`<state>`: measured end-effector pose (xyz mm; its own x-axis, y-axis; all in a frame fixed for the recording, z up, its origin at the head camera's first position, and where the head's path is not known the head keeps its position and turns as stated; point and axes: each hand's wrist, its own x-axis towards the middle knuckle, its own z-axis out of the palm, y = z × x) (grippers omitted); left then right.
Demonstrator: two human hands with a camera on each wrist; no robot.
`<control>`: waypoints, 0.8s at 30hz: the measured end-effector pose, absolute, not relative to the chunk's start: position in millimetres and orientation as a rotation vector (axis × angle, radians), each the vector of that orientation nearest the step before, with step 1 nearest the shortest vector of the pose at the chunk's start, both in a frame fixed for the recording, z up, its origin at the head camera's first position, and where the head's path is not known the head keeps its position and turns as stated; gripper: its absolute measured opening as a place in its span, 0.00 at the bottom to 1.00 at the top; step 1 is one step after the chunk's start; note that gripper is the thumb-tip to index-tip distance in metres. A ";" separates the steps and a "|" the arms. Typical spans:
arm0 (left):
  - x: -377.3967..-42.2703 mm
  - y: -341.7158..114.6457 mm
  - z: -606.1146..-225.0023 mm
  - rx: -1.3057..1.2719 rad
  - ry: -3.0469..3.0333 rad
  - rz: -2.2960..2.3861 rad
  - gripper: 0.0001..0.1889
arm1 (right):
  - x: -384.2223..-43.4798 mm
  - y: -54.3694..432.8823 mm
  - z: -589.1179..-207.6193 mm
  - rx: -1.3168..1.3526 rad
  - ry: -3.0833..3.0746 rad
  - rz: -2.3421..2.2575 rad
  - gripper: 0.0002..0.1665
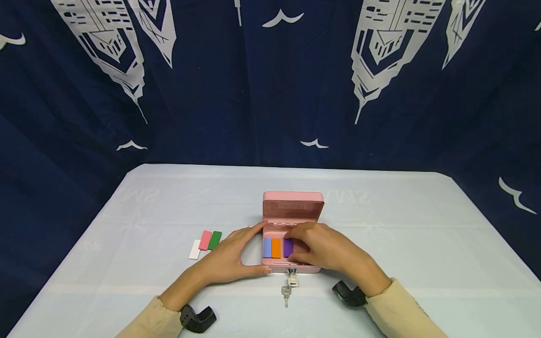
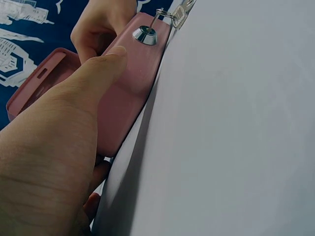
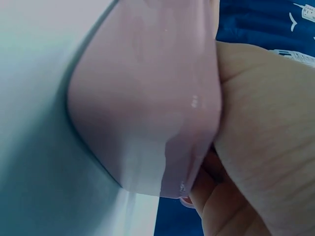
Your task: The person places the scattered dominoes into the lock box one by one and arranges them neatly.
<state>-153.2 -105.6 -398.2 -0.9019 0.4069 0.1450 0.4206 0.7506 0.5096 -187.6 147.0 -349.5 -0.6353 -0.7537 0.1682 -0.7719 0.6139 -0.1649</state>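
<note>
A pink metal cash box point(image 1: 293, 196) stands on the table with its lid raised. My left hand point(image 1: 230, 257) holds its left side, thumb at the front wall and fingers toward the back. Inside lie a light blue block point(image 1: 267, 248) and an orange block point(image 1: 276, 248), side by side. Just right of them my right hand point(image 1: 323, 247) reaches in and pinches a purple block point(image 1: 288, 247) between thumb and fingers. The left wrist view shows the thumb point(image 2: 110, 61) pressed on the box front near the lock point(image 2: 145, 35). In the right wrist view the box wall point(image 3: 142, 98) hides the fingertips.
Left of the box, beyond my left hand, lie a white block point(image 1: 194, 249), a pink block point(image 1: 205, 240) and a green block point(image 1: 214, 240). Keys point(image 1: 286, 292) hang from the front lock. A white cloth covers the table point(image 1: 401, 211); a navy curtain point(image 1: 287, 103) hangs behind.
</note>
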 end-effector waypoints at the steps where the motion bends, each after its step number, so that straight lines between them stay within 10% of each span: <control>1: -153.3 -105.6 -398.2 -0.688 -2.918 -0.859 0.51 | -187.7 146.7 -350.3 1.301 -2.747 0.333 0.23; 24: -154.8 -105.9 -399.1 -0.700 -2.917 -0.873 0.51 | -188.0 142.0 -355.1 1.322 -2.733 0.322 0.25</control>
<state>-154.8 -105.9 -399.1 -0.8995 0.4133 0.1414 0.4231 0.7437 0.5177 -188.0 142.0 -355.1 -0.6218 -0.7644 0.1704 -0.7831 0.6036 -0.1499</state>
